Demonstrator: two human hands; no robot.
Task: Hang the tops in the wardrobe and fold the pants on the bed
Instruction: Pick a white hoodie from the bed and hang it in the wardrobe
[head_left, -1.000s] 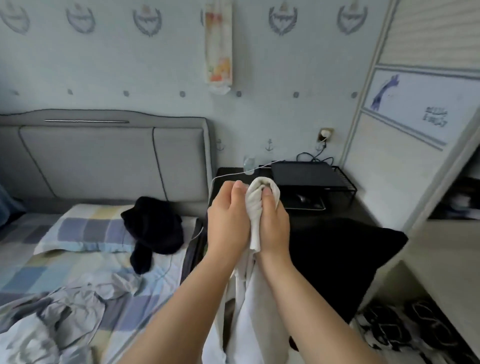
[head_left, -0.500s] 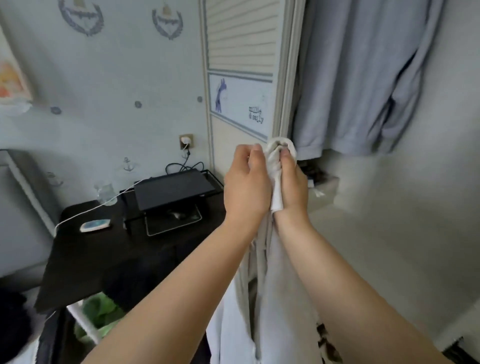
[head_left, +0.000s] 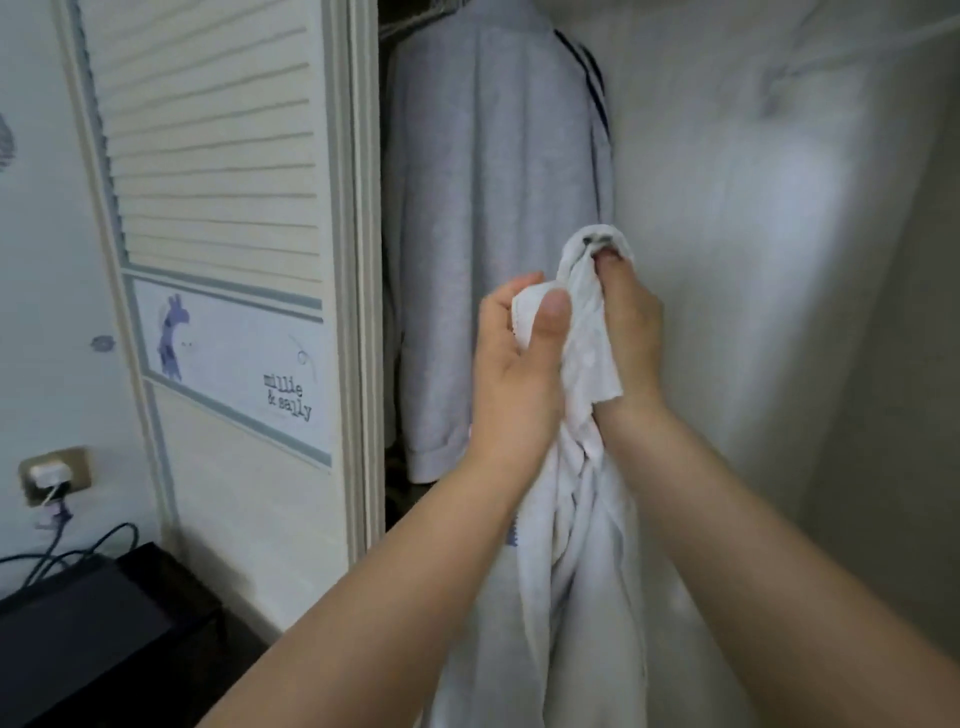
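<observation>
Both hands, your left hand (head_left: 519, 358) and right hand (head_left: 626, 322), clamp the bunched white top (head_left: 582, 519) at frame centre, with the wardrobe's grey garment (head_left: 488, 208) at 12 o'clock, so loosening either grip before hanging could drop it.

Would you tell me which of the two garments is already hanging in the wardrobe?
The grey top, hanging inside the wardrobe. The white top is gripped by the left hand and right hand.
</observation>
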